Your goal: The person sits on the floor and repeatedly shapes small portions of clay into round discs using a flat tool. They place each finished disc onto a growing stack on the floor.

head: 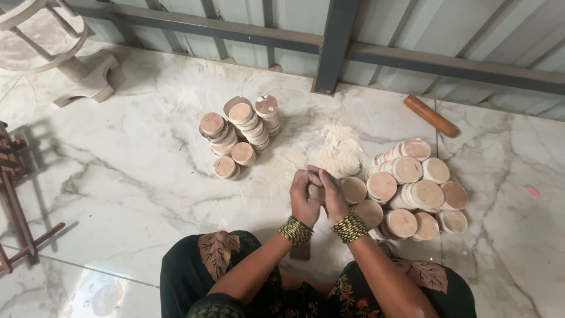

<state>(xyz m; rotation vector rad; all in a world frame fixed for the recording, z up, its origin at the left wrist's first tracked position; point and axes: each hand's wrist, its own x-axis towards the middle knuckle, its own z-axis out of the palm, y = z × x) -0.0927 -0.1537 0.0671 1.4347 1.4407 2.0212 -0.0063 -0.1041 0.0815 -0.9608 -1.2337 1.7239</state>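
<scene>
My left hand (305, 197) and my right hand (331, 194) are pressed together in front of me, fingers closed around something small that I cannot make out. Both wrists wear gold bead bangles. To the right of my hands lies a heap of round wooden discs (412, 188), leaning in stacks on the marble floor. Further off to the left stand upright stacks of the same discs (241, 132). A mound of pale sawdust (338, 150) lies just beyond my hands.
A wooden rod (431, 116) lies by the corrugated metal wall (412, 29). A dark metal post (332, 47) rises at the wall. A pale carved stand (53, 53) is at top left, a dark wooden frame (15, 200) at the left edge.
</scene>
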